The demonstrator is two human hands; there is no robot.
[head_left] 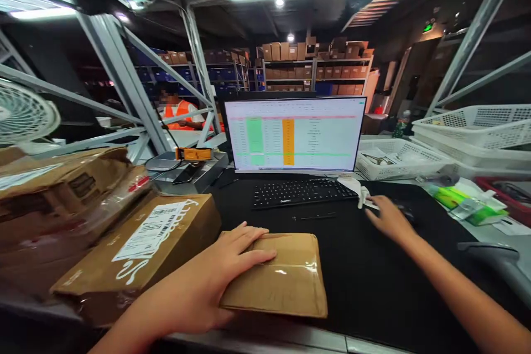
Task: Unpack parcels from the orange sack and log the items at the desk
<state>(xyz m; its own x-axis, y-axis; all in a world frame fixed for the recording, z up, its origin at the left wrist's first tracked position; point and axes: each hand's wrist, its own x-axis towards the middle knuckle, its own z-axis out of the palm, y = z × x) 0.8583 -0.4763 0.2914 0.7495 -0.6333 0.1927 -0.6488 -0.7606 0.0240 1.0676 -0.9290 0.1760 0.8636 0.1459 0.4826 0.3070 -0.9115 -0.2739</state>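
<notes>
My left hand (215, 276) lies flat, fingers stretched, on a small brown taped parcel (286, 282) at the front of the black desk mat (365, 276). My right hand (388, 218) reaches forward to the right of the black keyboard (301, 192) and rests over a dark computer mouse (405, 211), which it mostly covers; its fingers are blurred. A monitor (294, 134) behind the keyboard shows a spreadsheet with green and orange columns.
Brown parcels with shipping labels (141, 243) pile up at the left, below a white fan (25, 116). A label printer (188, 168) stands left of the monitor. White baskets (477, 127) and green packets (468, 202) sit at the right. A person in an orange vest (180, 110) is behind.
</notes>
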